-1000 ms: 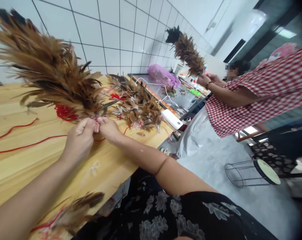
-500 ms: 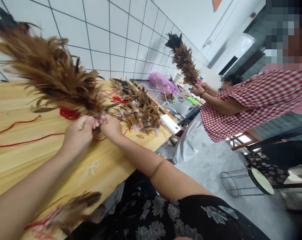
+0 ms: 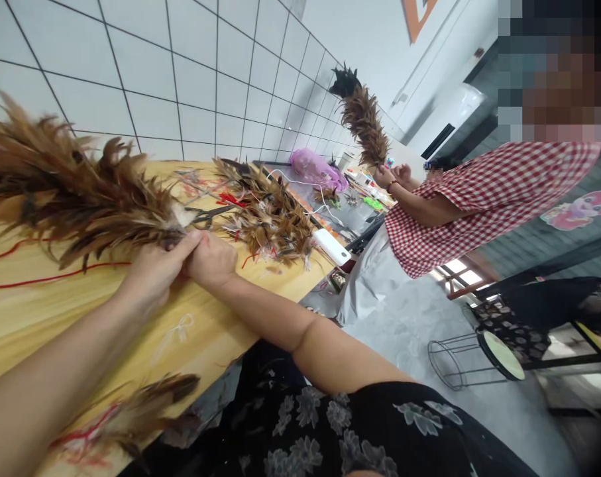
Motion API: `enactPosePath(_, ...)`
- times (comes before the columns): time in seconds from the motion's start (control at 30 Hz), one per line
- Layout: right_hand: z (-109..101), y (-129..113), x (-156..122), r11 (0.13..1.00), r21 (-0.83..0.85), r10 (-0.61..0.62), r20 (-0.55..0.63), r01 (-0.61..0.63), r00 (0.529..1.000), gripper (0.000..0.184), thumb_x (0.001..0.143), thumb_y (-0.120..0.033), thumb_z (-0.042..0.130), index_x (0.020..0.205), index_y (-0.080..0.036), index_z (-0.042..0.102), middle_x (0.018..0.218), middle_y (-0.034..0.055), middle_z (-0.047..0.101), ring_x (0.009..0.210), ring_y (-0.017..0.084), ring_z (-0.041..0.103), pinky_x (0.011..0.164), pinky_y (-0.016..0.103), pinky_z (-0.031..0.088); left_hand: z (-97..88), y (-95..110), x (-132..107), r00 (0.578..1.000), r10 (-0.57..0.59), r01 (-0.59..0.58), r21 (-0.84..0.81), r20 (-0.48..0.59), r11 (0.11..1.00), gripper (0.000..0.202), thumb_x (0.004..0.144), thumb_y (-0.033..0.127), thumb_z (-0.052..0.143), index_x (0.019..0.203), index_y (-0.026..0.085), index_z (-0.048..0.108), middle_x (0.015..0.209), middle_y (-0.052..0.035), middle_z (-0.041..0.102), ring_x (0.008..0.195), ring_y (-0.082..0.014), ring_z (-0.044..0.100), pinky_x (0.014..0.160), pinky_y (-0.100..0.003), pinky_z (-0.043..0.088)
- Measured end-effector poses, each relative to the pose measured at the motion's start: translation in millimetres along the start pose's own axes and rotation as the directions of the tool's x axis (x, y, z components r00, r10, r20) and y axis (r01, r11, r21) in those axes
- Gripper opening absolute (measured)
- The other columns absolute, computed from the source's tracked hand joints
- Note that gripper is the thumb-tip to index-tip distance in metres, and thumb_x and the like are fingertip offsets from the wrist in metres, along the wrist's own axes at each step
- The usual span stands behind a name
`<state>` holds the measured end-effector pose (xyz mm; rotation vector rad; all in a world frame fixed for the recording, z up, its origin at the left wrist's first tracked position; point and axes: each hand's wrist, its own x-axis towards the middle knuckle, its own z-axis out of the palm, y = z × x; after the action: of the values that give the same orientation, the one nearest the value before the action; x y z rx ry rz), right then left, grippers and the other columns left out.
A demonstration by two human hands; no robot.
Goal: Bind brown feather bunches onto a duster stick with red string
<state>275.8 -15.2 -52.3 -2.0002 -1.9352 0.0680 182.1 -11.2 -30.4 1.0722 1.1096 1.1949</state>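
Note:
A large brown feather duster [image 3: 96, 199] slants out to the left from my hands, its far end beyond the frame edge. My left hand [image 3: 154, 268] is closed around its narrow base, thumb stretched toward my other hand. Right against it, my right hand [image 3: 213, 260] makes a fist at the duster's end; the stem inside is hidden. Red cord [image 3: 56, 279] lies across the wooden table [image 3: 230, 331] beneath the feathers. Just beyond my fists are dark scissors [image 3: 213, 215] and a heap of loose feathers [image 3: 275, 225] with red threads.
A white rectangular device [image 3: 331, 247] with a cable lies at the table's right edge. A feather bunch [image 3: 141, 411] rests near my lap. A co-worker in a checked shirt [image 3: 459, 205] holds another feather duster [image 3: 364, 126]. A stool [image 3: 501, 354] stands on the floor.
The feather duster has swung down and to the left, lower over the table. My hands have come together at its base. The co-worker still holds the other duster.

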Motion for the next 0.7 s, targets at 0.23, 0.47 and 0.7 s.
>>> enactPosePath(0.23, -1, -9, -9, 0.968, -0.165, -0.186, 0.026, 0.188, 0.982, 0.055, 0.115, -0.034, 0.012, 0.125, -0.017, 0.064, 0.120, 0.0090, 0.076, 0.113, 0.022, 0.073, 0.086, 0.035, 0.058, -5.2, 18, -6, 0.969, 0.005, 0.077, 0.316, -0.249, 0.946, 0.034, 0.087, 0.046, 0.066, 0.099, 0.015, 0.066, 0.147, -0.0234, 0.068, 0.146, -0.0390, 0.061, 0.128, -0.049, 0.044)
enactPosePath(0.47, 4, -20, -17, 0.970, -0.119, -0.212, 0.015, 0.213, 0.977, 0.048, 0.113, -0.027, 0.019, 0.133, -0.015, 0.060, 0.131, 0.0114, 0.074, 0.118, 0.024, 0.072, 0.091, 0.036, 0.059, -16.8, 14, 5, 0.943, -0.081, 0.200, 0.354, -0.324, 0.914, 0.028, 0.071, 0.047, 0.064, 0.078, 0.022, 0.055, 0.108, -0.0182, 0.076, 0.125, -0.0482, 0.070, 0.115, -0.061, 0.052)
enactPosePath(0.7, 1, -17, -3, 0.895, 0.436, -0.049, 0.300, -0.091, 0.953, 0.014, 0.098, -0.033, 0.067, 0.103, -0.020, 0.071, 0.102, 0.0053, 0.078, 0.093, 0.020, 0.072, 0.083, 0.028, 0.057, -40.0, -2, 22, 0.990, 0.069, 0.010, 0.556, -0.121, 0.831, 0.030, 0.076, 0.048, 0.056, 0.085, 0.021, 0.064, 0.108, -0.0182, 0.075, 0.126, -0.0491, 0.067, 0.117, -0.066, 0.048)
